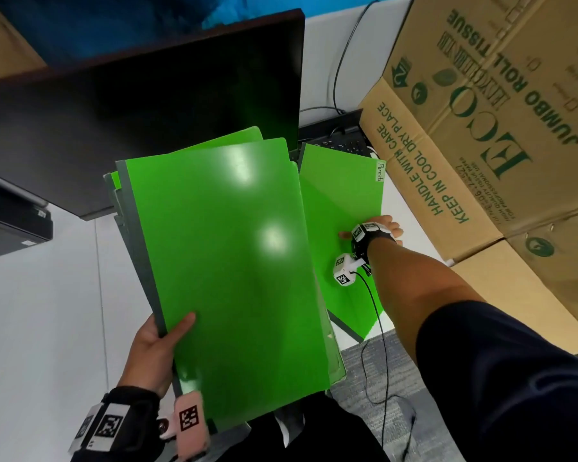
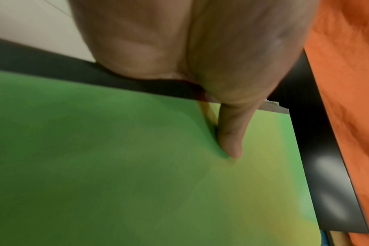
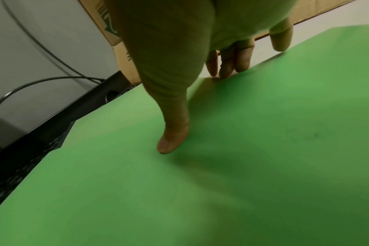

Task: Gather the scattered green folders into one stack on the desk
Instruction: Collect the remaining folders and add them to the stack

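Note:
My left hand (image 1: 161,341) grips a stack of several green folders (image 1: 231,261) at its lower left edge and holds it above the desk. The thumb (image 2: 232,143) lies on the top cover (image 2: 116,166); the other fingers are hidden underneath. To the right, one green folder (image 1: 341,201) with a "Permit" label lies on the desk, partly under the stack. My right hand (image 1: 374,231) rests on it. Its thumb (image 3: 171,144) touches the cover (image 3: 242,166). Its straight fingers (image 3: 228,66) reach down at the folder's far edge.
A dark monitor (image 1: 147,111) stands behind the stack. A black keyboard (image 1: 341,141) with cables sits behind the lone folder. Large cardboard boxes (image 1: 481,128) crowd the right side. A black device (image 1: 10,228) sits on the white desk (image 1: 47,295) at the left.

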`<action>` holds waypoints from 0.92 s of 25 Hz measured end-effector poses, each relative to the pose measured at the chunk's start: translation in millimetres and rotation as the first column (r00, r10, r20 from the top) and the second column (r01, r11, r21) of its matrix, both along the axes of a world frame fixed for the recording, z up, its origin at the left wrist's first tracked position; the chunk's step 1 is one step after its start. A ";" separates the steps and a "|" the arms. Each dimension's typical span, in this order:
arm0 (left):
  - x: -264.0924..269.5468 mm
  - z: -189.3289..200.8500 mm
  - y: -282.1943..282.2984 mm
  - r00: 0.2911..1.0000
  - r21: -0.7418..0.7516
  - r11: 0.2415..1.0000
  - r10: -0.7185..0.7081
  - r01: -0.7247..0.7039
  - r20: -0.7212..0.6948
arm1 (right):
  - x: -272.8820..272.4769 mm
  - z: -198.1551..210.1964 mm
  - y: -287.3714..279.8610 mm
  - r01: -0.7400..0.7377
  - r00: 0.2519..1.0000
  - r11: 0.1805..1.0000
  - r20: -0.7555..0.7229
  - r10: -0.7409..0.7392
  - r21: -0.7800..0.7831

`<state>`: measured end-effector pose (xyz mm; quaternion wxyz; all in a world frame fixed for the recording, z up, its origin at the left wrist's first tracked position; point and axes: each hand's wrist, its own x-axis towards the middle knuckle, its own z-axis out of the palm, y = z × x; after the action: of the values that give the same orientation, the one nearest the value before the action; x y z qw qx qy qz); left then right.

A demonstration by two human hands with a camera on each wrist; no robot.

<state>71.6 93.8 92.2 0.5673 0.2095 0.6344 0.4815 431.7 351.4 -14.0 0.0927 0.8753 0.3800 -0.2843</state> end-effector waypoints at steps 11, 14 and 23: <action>-14.8 -1.8 -12.4 1.000 0.006 1.000 0.020 -0.020 0.015 | 46.5 56.4 -71.4 0.209 0.879 0.920 -0.476 -0.028 0.332; -25.8 6.5 -18.9 0.998 0.007 0.998 0.056 -0.056 -0.019 | 51.5 85.6 -134.7 0.299 0.826 0.814 -0.562 0.041 0.498; -63.9 16.3 -42.7 0.974 -0.023 0.981 0.191 -0.195 -0.120 | 42.3 248.8 -206.1 0.318 0.705 0.564 -0.588 0.396 0.762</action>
<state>7.7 51.1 108.4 0.4831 0.1651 0.6923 0.5100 474.0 145.3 234.9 -0.4727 0.6227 0.4926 -0.3824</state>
